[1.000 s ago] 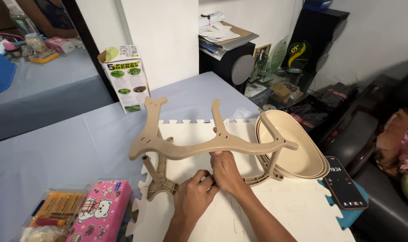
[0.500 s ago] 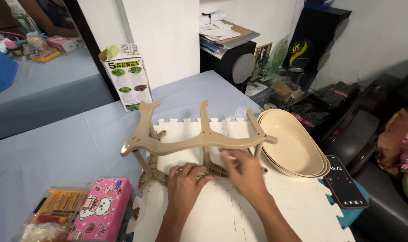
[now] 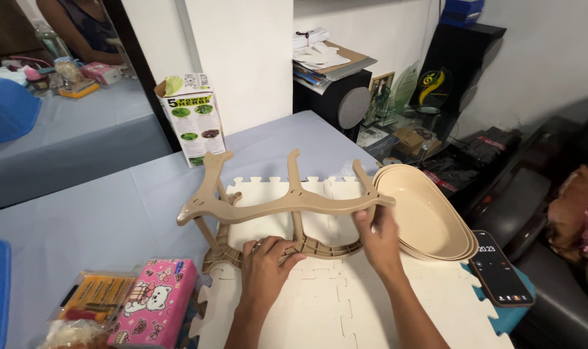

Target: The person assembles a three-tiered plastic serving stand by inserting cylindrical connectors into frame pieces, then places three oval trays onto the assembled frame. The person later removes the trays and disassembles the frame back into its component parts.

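Rack frame (image 3: 287, 200) now upright on foam mat (image 3: 346, 304); left hand (image 3: 265, 262) presses its base, right hand (image 3: 379, 236) pinches its top rail near the counter's right edge.

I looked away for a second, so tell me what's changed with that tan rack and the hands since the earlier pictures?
The right hand left the middle of the tan rack frame and now grips its right end. The left hand moved onto the lower base rail. The frame turned more level. The stacked oval trays, phone and pink box stayed put.
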